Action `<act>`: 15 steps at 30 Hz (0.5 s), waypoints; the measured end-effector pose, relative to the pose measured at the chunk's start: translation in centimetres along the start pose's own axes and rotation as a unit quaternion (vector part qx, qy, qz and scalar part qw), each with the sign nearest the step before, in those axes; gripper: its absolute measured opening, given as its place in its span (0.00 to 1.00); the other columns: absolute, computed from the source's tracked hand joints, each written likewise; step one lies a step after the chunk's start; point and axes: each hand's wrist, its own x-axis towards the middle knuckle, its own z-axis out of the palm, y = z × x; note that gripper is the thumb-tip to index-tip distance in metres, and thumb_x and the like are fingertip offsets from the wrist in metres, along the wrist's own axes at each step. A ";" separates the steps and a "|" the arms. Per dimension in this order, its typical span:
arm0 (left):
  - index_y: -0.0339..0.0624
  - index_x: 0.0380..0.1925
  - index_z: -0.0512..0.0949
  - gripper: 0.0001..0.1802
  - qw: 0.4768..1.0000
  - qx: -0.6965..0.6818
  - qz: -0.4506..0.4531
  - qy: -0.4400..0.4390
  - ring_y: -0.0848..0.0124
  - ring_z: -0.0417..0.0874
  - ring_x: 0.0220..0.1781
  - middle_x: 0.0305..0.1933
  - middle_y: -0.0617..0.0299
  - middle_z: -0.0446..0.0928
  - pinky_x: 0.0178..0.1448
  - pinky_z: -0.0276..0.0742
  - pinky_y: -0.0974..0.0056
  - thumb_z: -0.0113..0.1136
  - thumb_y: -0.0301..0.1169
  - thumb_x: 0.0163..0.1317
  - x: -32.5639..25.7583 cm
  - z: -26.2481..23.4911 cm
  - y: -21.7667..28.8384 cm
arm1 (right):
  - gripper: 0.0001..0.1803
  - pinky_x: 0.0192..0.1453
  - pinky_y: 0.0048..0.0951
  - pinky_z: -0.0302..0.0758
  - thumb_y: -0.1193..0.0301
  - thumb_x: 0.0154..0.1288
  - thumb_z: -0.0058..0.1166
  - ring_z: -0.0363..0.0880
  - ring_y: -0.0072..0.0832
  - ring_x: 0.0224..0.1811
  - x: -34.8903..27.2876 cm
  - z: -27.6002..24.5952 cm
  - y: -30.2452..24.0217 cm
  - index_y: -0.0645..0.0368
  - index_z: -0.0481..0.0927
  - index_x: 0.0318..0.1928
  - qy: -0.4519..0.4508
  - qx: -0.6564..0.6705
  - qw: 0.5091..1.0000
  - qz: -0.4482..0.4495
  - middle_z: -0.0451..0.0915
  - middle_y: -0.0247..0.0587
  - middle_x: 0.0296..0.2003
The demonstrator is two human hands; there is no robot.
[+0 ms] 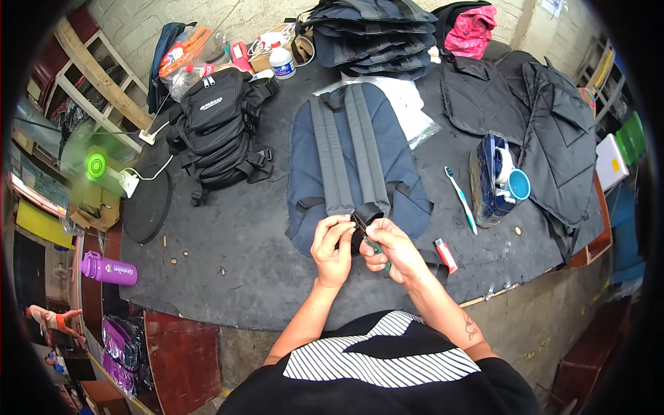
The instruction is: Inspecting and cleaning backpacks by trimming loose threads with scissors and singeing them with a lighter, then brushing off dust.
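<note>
A navy backpack (pixel 297 152) lies on the table in front of me, its two grey shoulder straps (pixel 366 149) upward. At the lower end of the left strap, my left hand (pixel 333 249) is closed in a pinch on the strap's edge; any thread there is too small to make out. My right hand (pixel 393 252) is closed around green-handled thread snips (pixel 374 246). Their dark blades point up and left toward the strap end, close to my left fingertips. Black webbing (pixel 373 211) bunches beside the blades.
Black bags (pixel 218 124) lie at the left, beside a round black disc (pixel 147 204). Stacked navy backpacks (pixel 373 41) and a white glue bottle (pixel 281 62) stand behind. To the right are a toothbrush (pixel 462 200), a red-and-white lighter (pixel 445 256), a clear-sided case (pixel 488 180) and black panels (pixel 560 138).
</note>
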 end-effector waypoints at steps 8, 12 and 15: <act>0.32 0.35 0.79 0.04 0.965 -0.219 -0.148 0.002 0.72 0.77 0.45 0.43 0.57 0.74 0.49 0.73 0.71 0.58 0.19 0.59 -0.1 0.1 -0.1 | 0.05 0.17 0.18 0.53 0.67 0.72 0.40 0.57 0.14 0.14 -0.3 0.3 -1.0 0.53 0.62 0.39 -0.014 -0.007 1.000 0.002 0.73 0.40 0.22; 0.33 0.34 0.79 0.04 0.983 -0.144 -0.116 0.004 0.69 0.79 0.43 0.41 0.56 0.75 0.47 0.75 0.69 0.59 0.18 0.57 -0.4 0.0 -0.2 | 0.04 0.19 0.18 0.53 0.68 0.72 0.40 0.56 0.13 0.15 -0.6 1.5 -0.7 0.52 0.62 0.40 0.040 -0.081 0.996 -0.004 0.71 0.36 0.23; 0.34 0.33 0.79 0.05 0.999 0.026 0.020 -0.005 0.65 0.80 0.41 0.39 0.55 0.76 0.46 0.76 0.66 0.60 0.18 0.55 0.0 -0.3 0.3 | 0.05 0.19 0.18 0.53 0.67 0.72 0.40 0.55 0.13 0.16 -0.9 1.7 -0.4 0.53 0.62 0.40 0.054 -0.101 0.993 -0.012 0.68 0.34 0.24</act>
